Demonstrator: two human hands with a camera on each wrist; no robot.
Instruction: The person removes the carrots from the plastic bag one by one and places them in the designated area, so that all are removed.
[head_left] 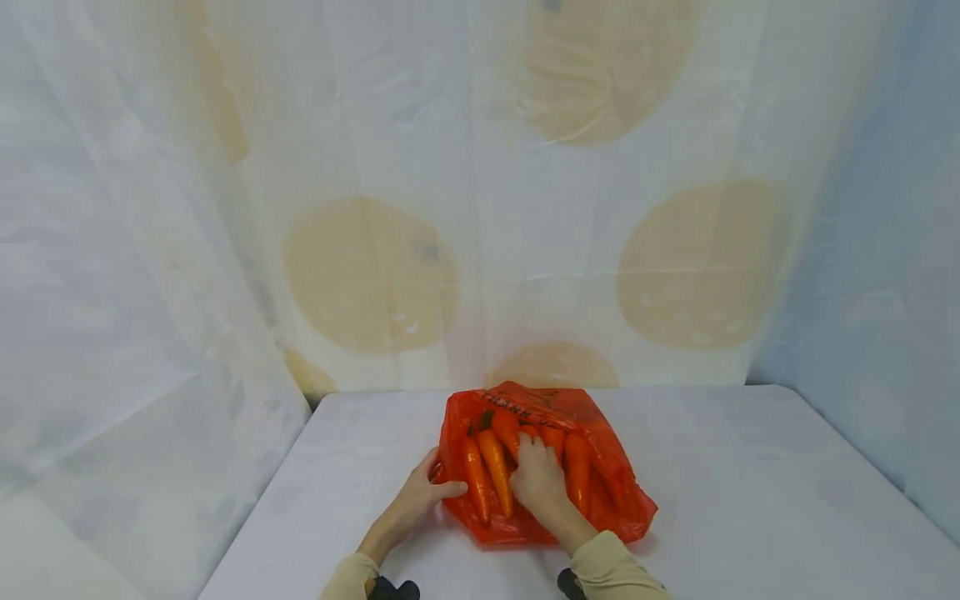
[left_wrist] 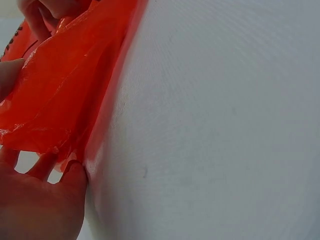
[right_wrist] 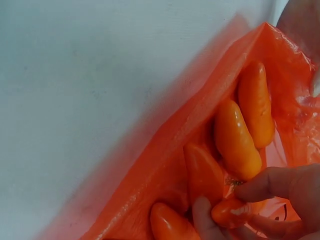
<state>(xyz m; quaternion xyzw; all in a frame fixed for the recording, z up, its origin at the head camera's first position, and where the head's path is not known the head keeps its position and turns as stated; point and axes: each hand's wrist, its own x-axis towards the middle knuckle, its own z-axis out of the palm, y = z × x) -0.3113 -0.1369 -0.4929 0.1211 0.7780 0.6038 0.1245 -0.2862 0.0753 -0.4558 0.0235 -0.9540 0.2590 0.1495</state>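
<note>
A red plastic bag [head_left: 615,454] lies on its side on the table, its mouth toward me. Inside are several orange carrots [head_left: 492,467] with dark green tops. My left hand [head_left: 420,493] holds the bag's left edge, thumb over the rim and fingers against the outside, as the left wrist view also shows on the bag [left_wrist: 75,95]. Reaching into the mouth, my right hand [head_left: 542,479] has its fingers curled round a carrot [right_wrist: 230,212] among the others. Part of that carrot is hidden by the fingers.
The bag rests on a white-covered table [head_left: 750,500]. Behind it hangs a pale sheet [head_left: 525,233] with large tan circles, and white sheeting [head_left: 112,333] closes the left side. Pale bluish sheeting [head_left: 885,333] stands at the right.
</note>
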